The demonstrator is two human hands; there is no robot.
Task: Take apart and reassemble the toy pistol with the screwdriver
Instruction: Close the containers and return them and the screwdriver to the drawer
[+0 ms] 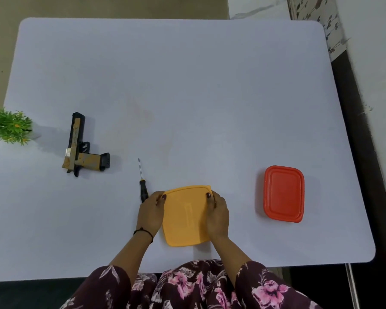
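The black and tan toy pistol (79, 148) lies flat on the left of the white table (187, 85), barrel pointing away from me. A screwdriver (142, 182) with a black handle lies near the middle, tip pointing away, just left of my left hand. An orange-yellow lidded box (185, 217) sits at the near edge in front of me. My left hand (151, 211) grips its left side and my right hand (217, 214) grips its right side, thumbs on the lid.
A red lidded box (283, 194) stands to the right of the yellow one. A small green plant (9, 127) sits at the table's left edge. A wall and dark floor lie beyond the right edge.
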